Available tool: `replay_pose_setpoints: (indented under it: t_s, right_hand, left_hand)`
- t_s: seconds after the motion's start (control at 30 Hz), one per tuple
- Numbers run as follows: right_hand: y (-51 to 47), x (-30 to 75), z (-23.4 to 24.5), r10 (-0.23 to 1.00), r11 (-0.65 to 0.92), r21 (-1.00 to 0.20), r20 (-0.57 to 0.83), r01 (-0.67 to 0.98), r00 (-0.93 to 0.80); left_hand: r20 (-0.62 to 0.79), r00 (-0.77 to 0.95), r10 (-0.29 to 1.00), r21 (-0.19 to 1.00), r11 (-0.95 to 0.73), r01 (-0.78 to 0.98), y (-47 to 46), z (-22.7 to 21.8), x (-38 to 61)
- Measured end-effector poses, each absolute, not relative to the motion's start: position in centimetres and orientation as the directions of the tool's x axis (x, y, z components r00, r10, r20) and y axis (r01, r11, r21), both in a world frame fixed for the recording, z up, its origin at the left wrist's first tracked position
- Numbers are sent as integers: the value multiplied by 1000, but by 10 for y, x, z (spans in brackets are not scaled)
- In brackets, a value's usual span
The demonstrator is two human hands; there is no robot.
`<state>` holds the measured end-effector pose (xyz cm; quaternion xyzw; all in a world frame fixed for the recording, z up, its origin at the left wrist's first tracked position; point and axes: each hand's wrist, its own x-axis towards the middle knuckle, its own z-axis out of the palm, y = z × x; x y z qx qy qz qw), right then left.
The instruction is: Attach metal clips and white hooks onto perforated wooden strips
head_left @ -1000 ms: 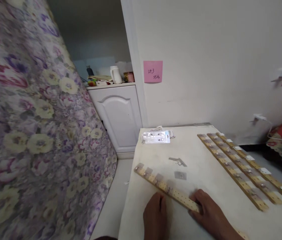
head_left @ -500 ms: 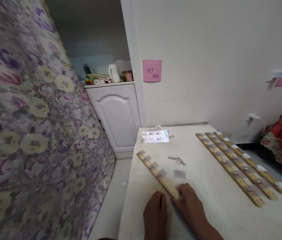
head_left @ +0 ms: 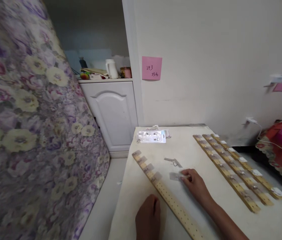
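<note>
My right hand is at the right edge of a small clear card that bears a tiny metal piece; thumb and forefinger are pinched at that edge. My left hand is curled closed on the table, just left of a long pale strip with rows of small holes. Whatever it may hold is hidden. Several clear cards with metal pieces sit along the strip's far part. Past the clear card lies a small grey card with a thin metal hook.
Three similar strips with cards on them lie side by side at the right of the white table. Clear packets lie at the back left. A floral curtain hangs at the left, beside a white cabinet.
My right hand has left the near part of the strip and moved forward to the clear card. More of the strip's holes now show. My left hand stays closed beside the strip.
</note>
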<state>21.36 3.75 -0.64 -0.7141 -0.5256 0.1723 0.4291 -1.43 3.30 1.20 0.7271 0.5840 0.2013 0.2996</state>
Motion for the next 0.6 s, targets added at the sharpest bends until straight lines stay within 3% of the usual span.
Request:
replay_pose_setpoints:
  t_s: [0.13, 0.23, 0.43, 0.6]
  right_hand:
    - [49, 217, -15, 931, -65, -824, 154, 563, 332]
    - [42, 213, -14, 935, -32, -868, 149, 495, 321]
    - [24, 200, 7, 930, 243, -873, 334, 423, 155]
    - [26, 185, 13, 897, 407, -754, 437, 516, -69]
  left_hand:
    - [-73, 227, 971, 705, -111, 701, 35, 9, -11]
    - [-55, 223, 973, 803, -89, 589, 37, 5, -7]
    - [-163, 255, 953, 982, 132, 133, 35, 4, 6]
    - [-234, 278, 932, 914, 309, -265, 34, 9, 10]
